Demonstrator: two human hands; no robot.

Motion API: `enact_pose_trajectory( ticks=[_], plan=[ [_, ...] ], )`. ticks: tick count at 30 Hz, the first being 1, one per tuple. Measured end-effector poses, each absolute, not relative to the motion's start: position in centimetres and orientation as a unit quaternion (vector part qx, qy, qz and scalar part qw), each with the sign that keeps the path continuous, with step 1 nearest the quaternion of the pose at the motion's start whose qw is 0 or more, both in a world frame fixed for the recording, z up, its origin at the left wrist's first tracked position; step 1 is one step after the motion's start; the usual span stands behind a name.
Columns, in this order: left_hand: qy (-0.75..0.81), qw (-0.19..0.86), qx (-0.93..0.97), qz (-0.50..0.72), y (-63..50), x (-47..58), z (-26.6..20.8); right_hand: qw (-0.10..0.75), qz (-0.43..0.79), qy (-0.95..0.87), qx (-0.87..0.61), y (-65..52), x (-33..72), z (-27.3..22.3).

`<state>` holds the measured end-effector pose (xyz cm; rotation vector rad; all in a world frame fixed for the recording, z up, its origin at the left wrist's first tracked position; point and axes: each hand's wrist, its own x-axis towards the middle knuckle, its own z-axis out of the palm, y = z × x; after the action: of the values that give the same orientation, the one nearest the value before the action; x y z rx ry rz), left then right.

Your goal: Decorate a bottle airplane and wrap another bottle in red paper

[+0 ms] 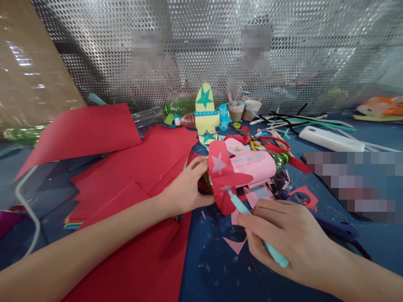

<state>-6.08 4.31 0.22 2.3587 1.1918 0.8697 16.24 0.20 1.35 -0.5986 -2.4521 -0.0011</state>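
A plastic bottle wrapped in pink paper (266, 165) lies on its side, its green-capped neck (280, 159) pointing right. A rounded red paper piece (217, 178) with pale pink stars stands at its left end. My left hand (184, 186) is closed round that left end, the thumb low and the fingers above; part of the grip is hidden behind the red piece. In my right hand (283, 239) is a light blue marker (272, 251), held like a pen. Its tip is at the lower star (226, 188) and appears to touch it.
Red paper sheets (126, 163) cover the left side. Behind stands a yellow paper-covered bottle plane (206, 121). Red-handled scissors (273, 140), pipe cleaners (292, 119), a white power strip (330, 139) and a dark blue glue gun (336, 226) lie rightward. A perforated metal panel (201, 42) closes the back.
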Motion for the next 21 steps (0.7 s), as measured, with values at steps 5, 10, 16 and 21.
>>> enact_pose_trajectory(
  ticks=[5, 10, 16, 21],
  plan=[
    [0.425, 0.176, 0.833, 0.308, 4.28, -6.10, 0.19, 0.307, -0.008, -0.923, -0.230, 0.23, 16.18, 1.38],
    [0.425, 0.174, 0.835, 0.303, 4.34, -6.16, 0.14, 0.308, -0.003, -0.923, -0.229, 0.05, 16.29, 1.25],
    [0.424, 0.172, 0.837, 0.302, 4.35, -6.16, 0.18, 0.306, 0.002, -0.925, -0.223, 0.05, 16.30, 1.34],
    [0.426, 0.169, 0.835, 0.306, 4.31, -6.14, 0.15, 0.310, -0.003, -0.922, -0.231, 0.12, 16.36, 1.31]
  ],
)
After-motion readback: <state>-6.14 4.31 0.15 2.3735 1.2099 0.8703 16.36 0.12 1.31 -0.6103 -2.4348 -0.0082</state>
